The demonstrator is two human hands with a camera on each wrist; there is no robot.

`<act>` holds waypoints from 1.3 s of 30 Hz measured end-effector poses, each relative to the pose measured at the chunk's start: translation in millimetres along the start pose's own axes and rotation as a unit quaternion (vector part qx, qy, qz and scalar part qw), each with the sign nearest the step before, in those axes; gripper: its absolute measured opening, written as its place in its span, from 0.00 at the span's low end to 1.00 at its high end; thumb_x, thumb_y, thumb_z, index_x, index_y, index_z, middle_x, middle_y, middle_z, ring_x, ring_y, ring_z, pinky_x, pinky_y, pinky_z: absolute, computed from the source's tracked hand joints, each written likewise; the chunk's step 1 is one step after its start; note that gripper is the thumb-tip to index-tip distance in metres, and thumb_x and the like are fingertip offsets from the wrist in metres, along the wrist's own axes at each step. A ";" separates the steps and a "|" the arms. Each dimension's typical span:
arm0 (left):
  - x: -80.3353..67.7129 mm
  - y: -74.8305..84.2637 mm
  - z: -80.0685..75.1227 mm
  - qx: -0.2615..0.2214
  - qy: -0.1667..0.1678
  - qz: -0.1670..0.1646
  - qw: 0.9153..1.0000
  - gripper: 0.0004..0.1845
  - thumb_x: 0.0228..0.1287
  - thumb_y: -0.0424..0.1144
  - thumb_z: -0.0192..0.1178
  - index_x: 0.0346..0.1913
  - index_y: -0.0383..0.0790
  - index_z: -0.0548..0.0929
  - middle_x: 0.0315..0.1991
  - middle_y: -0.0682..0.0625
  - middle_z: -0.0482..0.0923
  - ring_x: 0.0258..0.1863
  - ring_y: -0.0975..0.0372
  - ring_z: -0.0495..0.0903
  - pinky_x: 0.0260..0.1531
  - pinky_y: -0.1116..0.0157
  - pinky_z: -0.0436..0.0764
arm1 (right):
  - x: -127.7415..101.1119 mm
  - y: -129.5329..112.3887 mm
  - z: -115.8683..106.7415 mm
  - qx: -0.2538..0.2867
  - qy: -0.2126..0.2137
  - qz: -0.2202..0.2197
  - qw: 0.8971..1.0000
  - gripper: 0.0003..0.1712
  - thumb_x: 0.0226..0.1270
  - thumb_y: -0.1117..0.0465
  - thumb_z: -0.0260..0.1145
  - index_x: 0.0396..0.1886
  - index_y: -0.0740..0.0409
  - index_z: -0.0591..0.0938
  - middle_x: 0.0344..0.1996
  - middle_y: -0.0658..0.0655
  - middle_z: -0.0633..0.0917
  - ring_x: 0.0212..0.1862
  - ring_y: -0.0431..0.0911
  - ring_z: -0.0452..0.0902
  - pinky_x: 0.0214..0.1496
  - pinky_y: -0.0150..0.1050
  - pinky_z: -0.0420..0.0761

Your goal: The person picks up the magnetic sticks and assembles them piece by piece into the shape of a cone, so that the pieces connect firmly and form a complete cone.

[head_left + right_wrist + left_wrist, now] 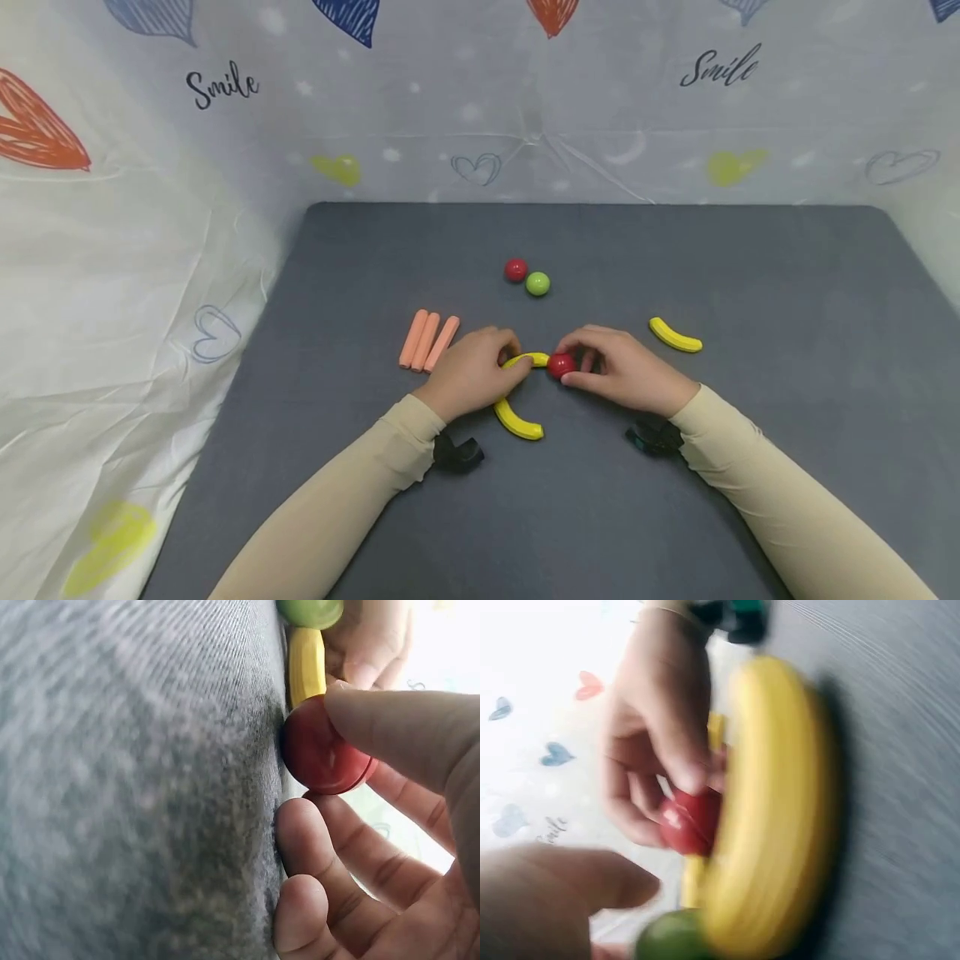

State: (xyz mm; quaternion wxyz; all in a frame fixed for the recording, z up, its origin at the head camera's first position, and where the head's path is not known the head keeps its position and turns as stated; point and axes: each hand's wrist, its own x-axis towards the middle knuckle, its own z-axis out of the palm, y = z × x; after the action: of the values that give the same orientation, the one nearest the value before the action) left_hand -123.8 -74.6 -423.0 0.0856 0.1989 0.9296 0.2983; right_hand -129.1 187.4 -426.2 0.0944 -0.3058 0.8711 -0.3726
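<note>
Here the right hand point(626, 371) pinches a glossy red ball point(561, 365) mid-mat, near the front edge of the grey felt mat point(787, 275); the left hand point(472, 371) curls on a smooth yellow banana piece point(528, 359) touching it. Only the head view shows three orange sticks point(428, 340) toward the mat's left edge.

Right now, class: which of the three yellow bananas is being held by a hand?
The middle banana, gripped by the left hand beside the red ball. The banana below it and the banana far right lie untouched.
</note>
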 end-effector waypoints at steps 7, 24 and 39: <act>1.6 -1.1 -5.4 -0.043 -0.054 0.004 0.998 0.10 0.75 0.46 0.64 0.48 0.48 0.91 0.27 0.54 0.76 0.22 0.64 0.73 0.23 0.67 0.70 | 4.5 -3.4 5.4 -0.001 -0.009 -0.009 1.000 0.20 0.69 0.60 0.76 0.60 0.49 0.85 0.47 0.46 0.85 0.38 0.38 0.79 0.38 0.36 0.80; 0.8 -4.3 -2.3 -0.047 -0.034 -0.010 0.998 0.06 0.69 0.45 0.69 0.35 0.48 0.87 0.31 0.53 0.77 0.28 0.63 0.76 0.28 0.67 0.74 | -3.2 6.4 -30.0 -0.121 0.036 0.040 0.991 0.18 0.68 0.60 0.77 0.56 0.57 0.87 0.45 0.52 0.88 0.40 0.42 0.79 0.42 0.43 0.80; 3.5 -12.3 -0.3 -0.079 -0.011 -0.013 0.997 0.07 0.70 0.47 0.70 0.40 0.48 0.88 0.33 0.54 0.77 0.29 0.63 0.76 0.29 0.68 0.74 | -24.8 28.3 -83.3 -0.181 -0.011 0.192 0.965 0.29 0.64 0.57 0.78 0.61 0.65 0.82 0.47 0.64 0.83 0.49 0.57 0.80 0.51 0.58 0.79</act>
State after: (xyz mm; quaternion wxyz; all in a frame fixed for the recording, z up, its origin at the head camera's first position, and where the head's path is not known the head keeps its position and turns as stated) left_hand -131.0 -82.5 -430.1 0.1149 0.1831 0.9046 0.3673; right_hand -155.1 266.8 -389.1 0.1168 -0.1490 0.9652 -0.1803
